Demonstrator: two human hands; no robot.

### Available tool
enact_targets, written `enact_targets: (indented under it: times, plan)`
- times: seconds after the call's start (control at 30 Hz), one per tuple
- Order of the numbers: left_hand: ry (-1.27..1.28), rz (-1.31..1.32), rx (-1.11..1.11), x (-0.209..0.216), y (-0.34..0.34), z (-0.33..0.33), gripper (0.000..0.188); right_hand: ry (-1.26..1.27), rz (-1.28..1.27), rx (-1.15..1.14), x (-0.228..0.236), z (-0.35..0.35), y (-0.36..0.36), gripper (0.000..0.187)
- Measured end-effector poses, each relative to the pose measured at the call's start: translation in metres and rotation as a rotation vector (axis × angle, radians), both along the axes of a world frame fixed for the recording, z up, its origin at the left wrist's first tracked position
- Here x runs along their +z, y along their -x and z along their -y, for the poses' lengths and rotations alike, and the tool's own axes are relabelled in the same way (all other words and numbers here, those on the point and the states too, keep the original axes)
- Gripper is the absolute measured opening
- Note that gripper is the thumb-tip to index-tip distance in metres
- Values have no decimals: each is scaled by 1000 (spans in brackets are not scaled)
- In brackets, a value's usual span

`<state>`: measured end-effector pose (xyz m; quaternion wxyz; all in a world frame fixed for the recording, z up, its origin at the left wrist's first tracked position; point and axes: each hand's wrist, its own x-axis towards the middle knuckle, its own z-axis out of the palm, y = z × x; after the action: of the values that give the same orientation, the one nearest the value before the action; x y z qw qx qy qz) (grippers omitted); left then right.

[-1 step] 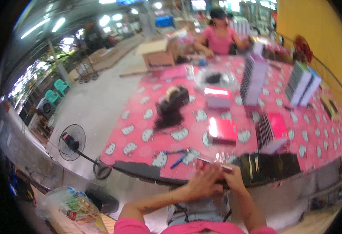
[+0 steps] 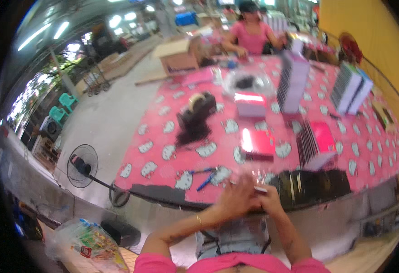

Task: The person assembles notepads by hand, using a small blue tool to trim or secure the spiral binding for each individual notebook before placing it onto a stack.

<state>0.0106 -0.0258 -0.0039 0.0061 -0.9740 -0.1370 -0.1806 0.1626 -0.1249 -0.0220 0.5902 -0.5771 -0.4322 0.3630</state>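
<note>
Close to the table's near edge, my left hand (image 2: 239, 199) lies over a thin flat thing (image 2: 260, 188) with a pale edge, its fingers stretched out and blurred. My right hand (image 2: 270, 200) grips the right end of that thing. Most of it is hidden under my hands, so its exact kind cannot be made out. Two blue pens (image 2: 206, 182) lie left of my hands. Beyond my hands is a short stack of pink-covered booklets (image 2: 258, 144). A larger pink-covered stack (image 2: 316, 144) with dark-striped sides leans to the right of it.
The table (image 2: 163, 132) has a pink cat-patterned cover. A black tape dispenser (image 2: 197, 109), another pink-topped stack (image 2: 250, 105), tall stacks (image 2: 292, 84) and a clear plastic bag (image 2: 249, 83) stand farther back. A co-worker (image 2: 252, 34) stands across the table. A fan (image 2: 82, 166) stands left.
My left hand's fingers have shifted forward over the flat thing, toward the far side. My right hand keeps its hold. The view has tilted slightly, so the table's far things appear higher.
</note>
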Motion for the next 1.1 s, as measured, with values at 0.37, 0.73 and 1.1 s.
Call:
enact_targets:
  times: [0.37, 0.73, 1.1]
  plan:
    - [-70, -94, 9, -19, -2, 5, 98, 9, -159, -6, -26, 3, 1, 35]
    - [155, 310, -151, 25, -14, -15, 21, -2, -81, 35, -28, -4, -2, 32]
    - [1597, 643, -230, 35, -12, 12, 25, -305, -18, 81, 70, 25, -12, 35]
